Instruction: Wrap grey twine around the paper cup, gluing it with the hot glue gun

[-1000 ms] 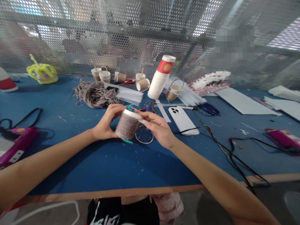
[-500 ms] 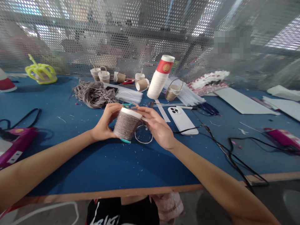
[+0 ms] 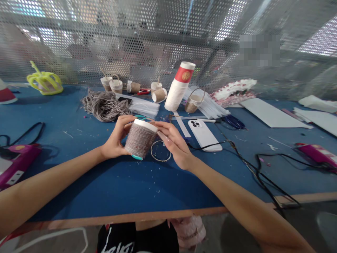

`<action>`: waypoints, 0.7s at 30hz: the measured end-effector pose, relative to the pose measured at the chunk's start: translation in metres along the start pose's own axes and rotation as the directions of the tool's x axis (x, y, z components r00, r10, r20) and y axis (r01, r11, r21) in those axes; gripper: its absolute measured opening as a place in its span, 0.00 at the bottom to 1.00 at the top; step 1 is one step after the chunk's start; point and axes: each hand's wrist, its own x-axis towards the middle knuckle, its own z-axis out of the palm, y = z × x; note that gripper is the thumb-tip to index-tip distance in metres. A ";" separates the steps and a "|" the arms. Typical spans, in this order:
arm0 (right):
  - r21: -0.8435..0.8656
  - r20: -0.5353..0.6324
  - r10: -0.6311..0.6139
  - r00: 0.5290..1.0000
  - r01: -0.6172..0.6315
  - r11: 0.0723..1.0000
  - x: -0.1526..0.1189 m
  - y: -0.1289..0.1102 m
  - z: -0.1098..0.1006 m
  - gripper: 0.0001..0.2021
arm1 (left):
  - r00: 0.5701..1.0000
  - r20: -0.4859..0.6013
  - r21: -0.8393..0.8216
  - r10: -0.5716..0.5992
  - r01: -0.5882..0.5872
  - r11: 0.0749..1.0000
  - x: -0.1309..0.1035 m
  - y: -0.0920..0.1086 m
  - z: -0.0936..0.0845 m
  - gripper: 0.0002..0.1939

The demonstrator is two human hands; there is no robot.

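A cup wrapped in grey-brown cord (image 3: 140, 139), its white rim bare, is held tilted above the blue table. My left hand (image 3: 117, 137) wraps round its left side, thumb near the bottom and fingers behind the rim. My right hand (image 3: 177, 144) has its fingers at the cup's upper right edge, with their tips partly hidden behind the rim. Something teal (image 3: 137, 157) shows under the cup, and more teal shows behind the rim. A thin pale ring (image 3: 160, 151) lies on the table just right of the cup.
Grey yarn (image 3: 101, 105), small cord-wrapped cups (image 3: 116, 86) and a tall cup stack (image 3: 177, 89) stand behind. A white phone (image 3: 204, 135) and black cables (image 3: 244, 160) are on the right. Magenta glue gun (image 3: 21, 163) at left; another magenta tool (image 3: 317, 154) at right.
The wrapped cup has shifted slightly left and turned a little in my hands. My right hand's fingers have moved slightly along its rim.
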 end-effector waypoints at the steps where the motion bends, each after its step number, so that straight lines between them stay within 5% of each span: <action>1: -0.022 0.001 0.002 1.000 -0.002 1.000 0.000 0.000 0.000 0.18 | 1.000 -0.001 -0.007 0.002 -0.002 1.000 0.000 0.000 0.000 0.48; 21: 0.089 -0.014 0.040 0.999 -0.039 0.995 0.001 0.002 -0.002 0.15 | 0.999 -0.024 -0.003 -0.041 0.041 0.999 -0.002 0.003 0.004 0.49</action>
